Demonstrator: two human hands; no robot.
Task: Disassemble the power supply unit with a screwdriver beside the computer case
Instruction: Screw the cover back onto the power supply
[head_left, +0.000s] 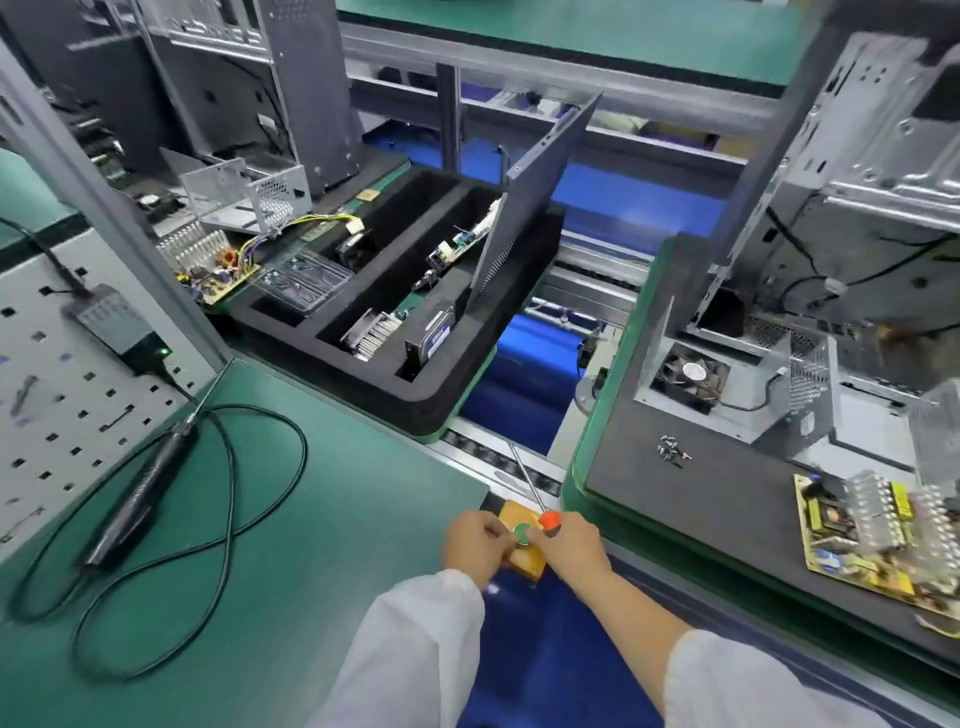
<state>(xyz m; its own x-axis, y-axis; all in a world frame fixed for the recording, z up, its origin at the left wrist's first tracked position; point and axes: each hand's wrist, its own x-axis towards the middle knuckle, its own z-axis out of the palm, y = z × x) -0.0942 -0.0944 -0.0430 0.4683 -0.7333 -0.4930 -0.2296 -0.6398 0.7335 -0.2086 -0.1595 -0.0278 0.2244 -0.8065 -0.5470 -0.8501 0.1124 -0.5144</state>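
green work mat (291, 519) spread over the near bench, white pegboard panel (57, 395) standing along its left edge with a grey aluminium post (130, 228) rising beside it. roller conveyor track (498, 467) running across the middle, blue floor (524, 374) visible below the gap. another green-topped shelf (571, 31) up at the back on grey framing. bright, even overhead lighting.

Setting: electronics disassembly line in a factory.
Surfaces: green mat (291, 519) left of the fingers (485, 527); roller conveyor (483, 457) just beyond them.
Tooling: pegboard (67, 395) and corded driver (140, 483) far left.
Stock: foam tray (431, 400) of parts ahead; bare cases (857, 197), fan (688, 376), circuit board (872, 540), loose screws (670, 449) to the right.
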